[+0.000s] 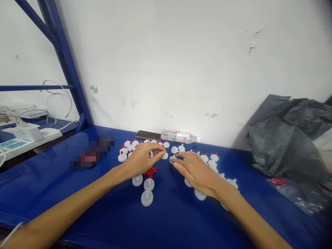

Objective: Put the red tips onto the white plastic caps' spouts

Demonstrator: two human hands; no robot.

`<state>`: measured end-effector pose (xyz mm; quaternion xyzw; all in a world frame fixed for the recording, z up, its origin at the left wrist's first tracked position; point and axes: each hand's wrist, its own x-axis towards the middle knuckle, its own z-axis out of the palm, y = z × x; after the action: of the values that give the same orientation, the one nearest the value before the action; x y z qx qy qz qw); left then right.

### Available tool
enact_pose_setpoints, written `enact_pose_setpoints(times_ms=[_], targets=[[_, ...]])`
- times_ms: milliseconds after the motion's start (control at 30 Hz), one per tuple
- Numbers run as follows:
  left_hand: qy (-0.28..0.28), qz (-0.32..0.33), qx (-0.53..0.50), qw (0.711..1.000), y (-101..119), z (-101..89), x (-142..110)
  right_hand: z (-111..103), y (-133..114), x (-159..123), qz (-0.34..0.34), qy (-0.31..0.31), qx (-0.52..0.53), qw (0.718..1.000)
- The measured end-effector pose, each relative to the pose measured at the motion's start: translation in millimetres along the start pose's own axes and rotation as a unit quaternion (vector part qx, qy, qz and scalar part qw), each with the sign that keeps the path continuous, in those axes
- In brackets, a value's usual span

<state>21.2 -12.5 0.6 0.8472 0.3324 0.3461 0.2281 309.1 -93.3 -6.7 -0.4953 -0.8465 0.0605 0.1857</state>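
Observation:
My left hand (146,157) has its thumb and forefinger pinched together right over a white nozzle cap (165,156). Whatever lies between those fingertips is hidden. Beneath this hand is a small pile of red tips (150,172). My right hand (195,169) stretches its fingers, spread apart, to another white nozzle cap (172,157); the forefinger touches or overlaps it. Several white caps with red tips on their nozzles (122,157) stand around and behind the left hand. White caps with bare nozzles (147,198) are in front of it, and others, partly covered, surround my right hand.
A phone (147,135) and a clear plastic bottle (178,136) lie along the wall. At right are a dark plastic bag (287,138) and a clear bag (298,197) with red pieces. A blurred-out item (90,155) lies left; a power strip (31,141) is beyond.

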Motion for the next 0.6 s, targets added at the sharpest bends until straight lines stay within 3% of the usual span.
enact_pose_setpoints(times_ms=[100, 200, 467, 600], targets=[[-0.005, -0.009, -0.019, 1.0, 0.1, 1.6, -0.6, 0.6, -1.5, 0.6, 0.023, -0.035, 0.01, 0.999], [-0.008, -0.016, -0.028, 0.999, -1.1, 3.0, -1.1, 4.0, 2.2, 1.6, 0.01, -0.025, 0.012, 1.0], [-0.019, -0.046, -0.044, 0.998, -9.2, 6.2, -1.7, 1.8, 7.7, 2.8, -0.134, 0.137, -0.057, 0.98], [-0.031, -0.039, -0.042, 0.998, -11.9, 9.2, -2.8, 1.8, -1.2, 2.0, -0.172, 0.169, -0.084, 0.967]])
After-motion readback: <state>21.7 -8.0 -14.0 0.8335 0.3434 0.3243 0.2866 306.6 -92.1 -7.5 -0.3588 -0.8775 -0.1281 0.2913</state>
